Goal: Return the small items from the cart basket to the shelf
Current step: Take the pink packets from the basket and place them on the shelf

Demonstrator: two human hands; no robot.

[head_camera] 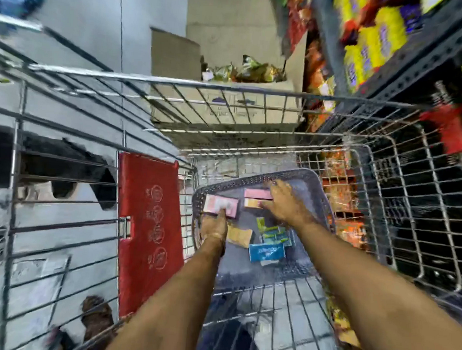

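Note:
A grey plastic basket [300, 177] sits in the bottom of a wire shopping cart [230, 87]. In it lie pink boxes, a tan packet [238, 237], green sachets [271, 231] and a blue packet [266, 253]. My left hand [215, 224] grips the near edge of a pink box [221, 204] at the basket's left. My right hand [285, 203] rests fingers-down on two stacked pink boxes [257, 194] at the basket's far side; whether it grips them is blurred.
A red fold-down flap [148, 223] stands on the cart's left. The shelf [412, 64] with yellow and orange snack packs runs along the right. An open cardboard box [226, 65] of packets sits on the floor beyond the cart.

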